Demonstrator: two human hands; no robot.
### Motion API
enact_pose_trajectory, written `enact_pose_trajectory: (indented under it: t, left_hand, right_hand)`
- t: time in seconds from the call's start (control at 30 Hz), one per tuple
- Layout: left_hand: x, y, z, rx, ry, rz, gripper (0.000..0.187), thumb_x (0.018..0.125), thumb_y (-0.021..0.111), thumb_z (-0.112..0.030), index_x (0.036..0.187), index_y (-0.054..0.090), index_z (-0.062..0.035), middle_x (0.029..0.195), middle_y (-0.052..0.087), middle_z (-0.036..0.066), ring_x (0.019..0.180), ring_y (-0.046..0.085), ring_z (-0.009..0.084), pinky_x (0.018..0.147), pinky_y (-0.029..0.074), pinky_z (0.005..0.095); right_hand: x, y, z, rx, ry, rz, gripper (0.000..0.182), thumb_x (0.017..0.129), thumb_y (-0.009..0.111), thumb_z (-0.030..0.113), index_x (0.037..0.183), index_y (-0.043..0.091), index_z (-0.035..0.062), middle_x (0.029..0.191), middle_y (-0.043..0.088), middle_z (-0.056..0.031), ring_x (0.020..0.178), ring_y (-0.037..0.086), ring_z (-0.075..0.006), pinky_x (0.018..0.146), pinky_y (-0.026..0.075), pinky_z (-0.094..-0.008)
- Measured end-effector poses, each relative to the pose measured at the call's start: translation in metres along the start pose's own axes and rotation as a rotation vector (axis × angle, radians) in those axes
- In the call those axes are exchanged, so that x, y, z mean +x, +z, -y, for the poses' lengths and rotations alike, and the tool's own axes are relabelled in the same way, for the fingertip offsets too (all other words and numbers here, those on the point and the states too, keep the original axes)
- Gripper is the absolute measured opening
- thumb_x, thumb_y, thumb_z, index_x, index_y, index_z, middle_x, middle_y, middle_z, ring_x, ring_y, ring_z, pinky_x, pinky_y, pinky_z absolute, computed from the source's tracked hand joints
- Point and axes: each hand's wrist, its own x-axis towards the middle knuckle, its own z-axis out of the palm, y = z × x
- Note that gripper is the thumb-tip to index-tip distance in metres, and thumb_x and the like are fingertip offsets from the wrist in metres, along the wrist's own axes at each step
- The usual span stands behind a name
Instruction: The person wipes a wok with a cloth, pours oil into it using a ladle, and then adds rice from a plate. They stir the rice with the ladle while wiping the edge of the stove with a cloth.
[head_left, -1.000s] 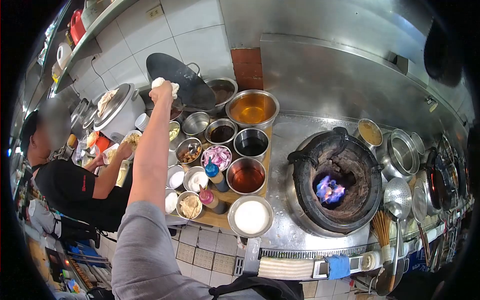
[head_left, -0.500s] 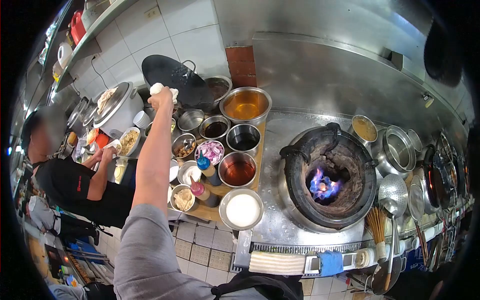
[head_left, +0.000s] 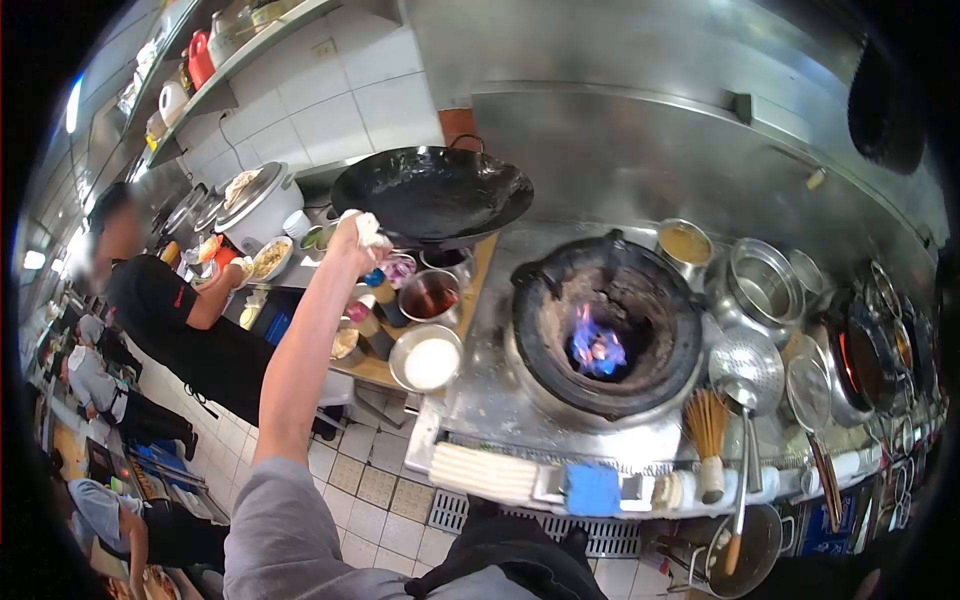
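My left hand is closed round a folded white cloth at the near left rim of a large black wok. Any handle under the cloth is hidden. The wok is raised and slightly tilted over the bowls, covering several of them. Just beyond my fingers are a bowl of chopped purple onion and a blue-topped squeeze bottle. To the right, a blue flame burns inside the round black-rimmed burner, which has nothing on it. My right hand is out of view.
Bowls of red liquid and white stuff stand near the counter's edge. A co-worker in black stands left, near a large lidded pot. A perforated ladle, bamboo brush and steel pots are right.
The wok has swung rightward from the wall and tipped flatter, now over the bowls. My left hand moved with it, keeping the cloth. The whole view has shifted.
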Motion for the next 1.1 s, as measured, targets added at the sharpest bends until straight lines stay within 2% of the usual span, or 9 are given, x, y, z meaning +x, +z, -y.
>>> enact_pose_trajectory:
  t: [0.13,0.2,0.27,0.37,0.53,0.83,0.93,1.03,1.1]
  left_hand:
    - [-0.077,0.045,0.104,-0.023,-0.005,0.053,0.023,0.083,0.047,-0.035,0.081,0.056,-0.0130,0.070,0.058,0.008,0.052,0.058,0.0315,0.029,0.038,0.0224]
    - [-0.092,0.046,0.153,-0.103,-0.150,0.061,0.023,0.084,0.047,-0.033,0.083,0.056,-0.0121,0.073,0.060,0.007,0.053,0.058,0.0316,0.029,0.037,0.0229]
    - [-0.124,0.065,0.202,-0.125,-0.148,0.082,0.015,0.084,0.049,-0.029,0.085,0.054,-0.0156,0.073,0.057,0.007,0.054,0.059,0.0345,0.030,0.032,0.0233]
    - [-0.156,0.083,0.257,-0.130,-0.233,0.006,0.009,0.083,0.050,-0.026,0.084,0.052,-0.0178,0.073,0.055,0.006,0.053,0.058,0.0342,0.032,0.032,0.0251]
    - [-0.176,0.083,0.334,-0.166,-0.270,0.131,0.004,0.077,0.053,-0.017,0.076,0.051,-0.0132,0.058,0.052,0.003,0.046,0.055,0.0236,0.031,0.035,0.0301]
    - [-0.167,0.090,0.426,-0.321,-0.191,0.136,0.006,0.077,0.055,-0.009,0.081,0.052,-0.0074,0.064,0.057,0.007,0.054,0.060,0.0212,0.043,0.048,0.0342]
    - [-0.151,0.104,0.453,-0.304,-0.182,0.096,0.010,0.074,0.057,-0.005,0.083,0.053,-0.0033,0.068,0.056,0.009,0.058,0.060,0.0207,0.049,0.050,0.0331]
    - [-0.133,0.119,0.473,-0.330,-0.093,-0.033,0.024,0.074,0.057,-0.002,0.095,0.047,-0.0039,0.077,0.055,0.008,0.064,0.059,0.0198,0.054,0.051,0.0325]
    - [-0.132,0.128,0.475,-0.221,-0.065,-0.067,0.042,0.072,0.060,-0.003,0.107,0.038,-0.0030,0.090,0.051,0.010,0.072,0.058,0.0181,0.054,0.052,0.0319]
  right_hand:
    - [0.055,0.011,0.049,0.050,0.009,0.133,0.065,0.082,0.054,0.057,0.125,0.051,0.0090,0.118,0.056,-0.0161,0.104,0.055,-0.0325,0.079,0.047,-0.0454]
    - [0.044,0.033,0.072,-0.020,0.019,0.332,0.067,0.088,0.040,0.061,0.126,0.047,0.0068,0.119,0.052,-0.0130,0.095,0.058,-0.0245,0.076,0.045,-0.0435]
    - [0.035,0.050,0.090,0.038,0.100,0.675,0.064,0.087,0.043,0.060,0.129,0.045,0.0120,0.115,0.056,-0.0122,0.096,0.058,-0.0250,0.070,0.050,-0.0395]
    - [0.006,0.071,0.111,-0.051,0.125,0.823,0.039,0.089,0.053,0.042,0.111,0.052,0.0103,0.090,0.062,-0.0089,0.065,0.062,-0.0217,0.052,0.051,-0.0343]
    - [0.003,0.092,0.143,-0.266,-0.070,0.877,0.017,0.083,0.059,0.012,0.096,0.051,0.0056,0.060,0.046,0.0018,0.041,0.040,-0.0069,0.035,0.030,-0.0209]
    - [-0.147,0.178,0.238,0.018,-0.121,1.159,0.030,0.084,0.052,0.008,0.112,0.048,0.0002,0.059,0.046,-0.0014,0.039,0.041,-0.0081,0.033,0.031,-0.0211]
    - [-0.199,0.251,0.256,-0.251,-0.470,1.223,0.038,0.087,0.052,0.010,0.122,0.044,-0.0006,0.057,0.045,-0.0014,0.038,0.040,-0.0074,0.032,0.031,-0.0216]
    - [-0.261,0.327,0.270,-0.157,-0.310,1.437,0.039,0.086,0.054,0.010,0.122,0.045,-0.0015,0.057,0.046,-0.0015,0.036,0.039,-0.0076,0.032,0.030,-0.0218]
    - [-0.317,0.380,0.278,-0.133,-0.299,1.560,0.019,0.087,0.054,0.011,0.102,0.050,0.0010,0.057,0.045,-0.0009,0.035,0.040,-0.0081,0.029,0.028,-0.0213]
